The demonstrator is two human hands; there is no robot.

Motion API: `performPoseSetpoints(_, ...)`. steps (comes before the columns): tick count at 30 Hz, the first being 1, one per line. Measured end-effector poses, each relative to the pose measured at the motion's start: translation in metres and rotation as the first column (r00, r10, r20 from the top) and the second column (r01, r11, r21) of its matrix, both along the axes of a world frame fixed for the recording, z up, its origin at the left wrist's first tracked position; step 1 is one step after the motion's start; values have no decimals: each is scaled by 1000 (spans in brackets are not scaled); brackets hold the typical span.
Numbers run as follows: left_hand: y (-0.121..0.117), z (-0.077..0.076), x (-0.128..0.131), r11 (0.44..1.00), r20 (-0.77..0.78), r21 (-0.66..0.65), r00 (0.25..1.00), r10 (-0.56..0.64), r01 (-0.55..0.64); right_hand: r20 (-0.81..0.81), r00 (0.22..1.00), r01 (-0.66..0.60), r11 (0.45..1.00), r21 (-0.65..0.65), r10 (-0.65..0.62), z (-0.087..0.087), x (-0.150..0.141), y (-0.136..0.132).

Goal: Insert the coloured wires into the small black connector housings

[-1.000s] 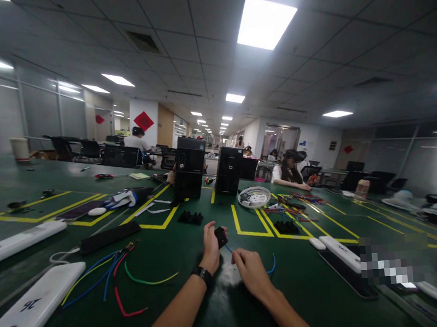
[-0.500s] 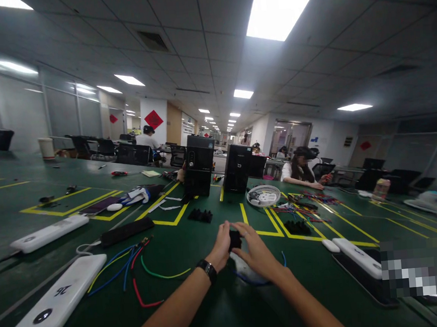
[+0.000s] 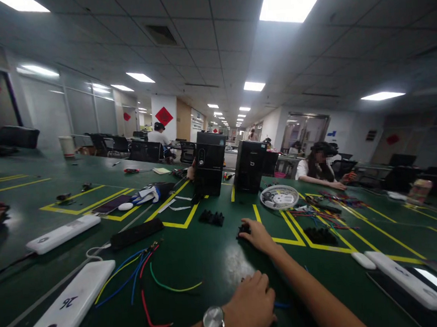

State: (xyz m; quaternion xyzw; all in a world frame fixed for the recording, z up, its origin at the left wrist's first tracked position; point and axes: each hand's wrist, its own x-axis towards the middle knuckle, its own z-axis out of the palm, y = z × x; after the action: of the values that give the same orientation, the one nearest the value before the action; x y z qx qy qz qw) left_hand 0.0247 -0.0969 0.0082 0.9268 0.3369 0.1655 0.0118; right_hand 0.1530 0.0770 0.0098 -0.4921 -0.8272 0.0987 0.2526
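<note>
Green tabletop (image 3: 206, 252) lay beneath both your hands.
Nearest, your left hand (image 3: 251, 302), wearing a silver-cased wristwatch (image 3: 213, 319), sat low with its fingers curled; whether it gripped the blue wire (image 3: 281, 305) beside it, I could not tell. To your left lay a white device marked 26 (image 3: 79, 290), with a bent red wire (image 3: 143, 300) and a green-and-yellow wire (image 3: 175, 289) nearer your hands. Farther out, your right hand (image 3: 259, 235) grasped a small black part (image 3: 243, 230) at the table surface, thumb and fingers around it. Beyond stood a ridged black piece (image 3: 211, 218), a white plastic basket (image 3: 280, 207), then two black computer towers (image 3: 209, 166); a co-worker (image 3: 319, 170) sat at the right.
</note>
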Motion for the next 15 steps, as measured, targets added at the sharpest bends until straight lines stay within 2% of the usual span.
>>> performPoseSetpoints(3,10,-3,5,991,-88,119,995,-51,61,2,1000,-13,1000,-2,13,-1,-19,22)
performPoseSetpoints(7,21,6,-3,973,-115,170,984,-136,154,-9,1000,10,1000,4,-10,-7,-35,40)
performPoseSetpoints(9,24,6,-6,967,-119,194,983,-143,164,-23,1000,20,1000,24,-20,-12,-40,44)
performPoseSetpoints(15,25,-11,-9,946,-89,294,989,-117,138,-80,996,-26,990,142,37,-26,-48,51)
